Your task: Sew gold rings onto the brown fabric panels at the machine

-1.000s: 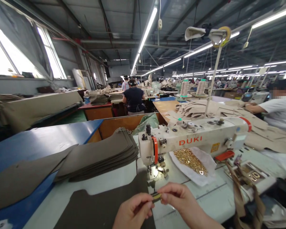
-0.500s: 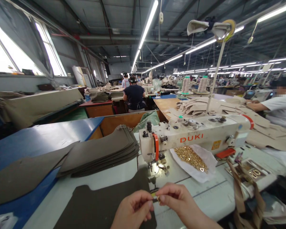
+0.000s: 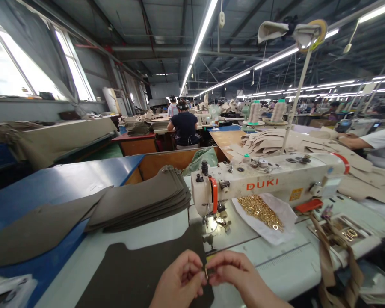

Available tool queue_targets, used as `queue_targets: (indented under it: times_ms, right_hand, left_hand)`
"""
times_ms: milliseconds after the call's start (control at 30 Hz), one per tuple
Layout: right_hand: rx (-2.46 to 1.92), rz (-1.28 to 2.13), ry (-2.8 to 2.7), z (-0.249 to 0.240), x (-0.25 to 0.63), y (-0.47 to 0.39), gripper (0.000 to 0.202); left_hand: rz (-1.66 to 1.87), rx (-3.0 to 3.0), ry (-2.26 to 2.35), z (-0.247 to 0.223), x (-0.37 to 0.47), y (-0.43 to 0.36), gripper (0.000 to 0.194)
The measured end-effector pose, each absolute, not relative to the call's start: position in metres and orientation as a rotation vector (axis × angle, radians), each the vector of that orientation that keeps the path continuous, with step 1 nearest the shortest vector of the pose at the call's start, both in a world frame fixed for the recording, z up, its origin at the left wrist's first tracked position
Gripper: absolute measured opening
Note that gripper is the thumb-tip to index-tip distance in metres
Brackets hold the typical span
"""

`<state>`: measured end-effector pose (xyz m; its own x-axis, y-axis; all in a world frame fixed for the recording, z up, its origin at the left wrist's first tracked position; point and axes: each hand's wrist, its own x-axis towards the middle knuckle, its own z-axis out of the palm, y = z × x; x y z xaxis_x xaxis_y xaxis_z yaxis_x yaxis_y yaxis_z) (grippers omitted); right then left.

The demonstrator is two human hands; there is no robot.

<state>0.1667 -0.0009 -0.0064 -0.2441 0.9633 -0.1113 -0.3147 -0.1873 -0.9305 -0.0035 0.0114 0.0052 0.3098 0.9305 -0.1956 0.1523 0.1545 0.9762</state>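
We see our two hands meeting low at the near edge of the surface. Our left hand (image 3: 179, 280) curls its fingers inward, thumb and forefinger pinched. Our right hand (image 3: 235, 273) mirrors it, fingertips (image 3: 211, 270) pressed against the left's, its forearm running off toward the lower right.

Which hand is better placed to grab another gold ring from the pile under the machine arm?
Probably the right hand: the gold ring pile lies up and to its right, while the left hand sits over the dark panel. Both pinch a small strap piece.
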Motion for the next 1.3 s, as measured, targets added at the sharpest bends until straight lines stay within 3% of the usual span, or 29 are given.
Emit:
queue_targets:
  times_ms: [267, 567, 700, 867, 1067, 1300]
  right_hand:
    - [-0.953, 1.624, -0.929, -0.016, 0.154, 0.001, 0.032]
    - [-0.941, 1.651, -0.94, -0.02, 0.152, 0.0, 0.033]
    - [-0.957, 1.63, -1.069, -0.018, 0.152, -0.003, 0.029]
    - [-1.048, 1.343, -1.364, -0.013, 0.15, -0.012, 0.026]
    - [-1.162, 1.088, -1.551, -0.012, 0.15, -0.014, 0.013]
    - [-0.999, 0.63, -1.786, -0.011, 0.157, -0.012, 0.011]
  left_hand:
    - [0.792, 1.113, 1.05, 0.005, -0.014, 0.008, 0.039]
    - [0.736, 0.927, 0.962, -0.019, -0.009, 0.02, 0.045]
    - [0.651, 1.057, 1.025, -0.016, -0.013, 0.028, 0.033]
    - [0.631, 1.421, 1.131, -0.007, -0.018, 0.027, 0.005]
    - [0.629, 1.504, 1.221, 0.0, -0.014, 0.022, 0.004]
    - [0.741, 1.435, 1.145, 0.007, -0.016, 0.023, 0.003]
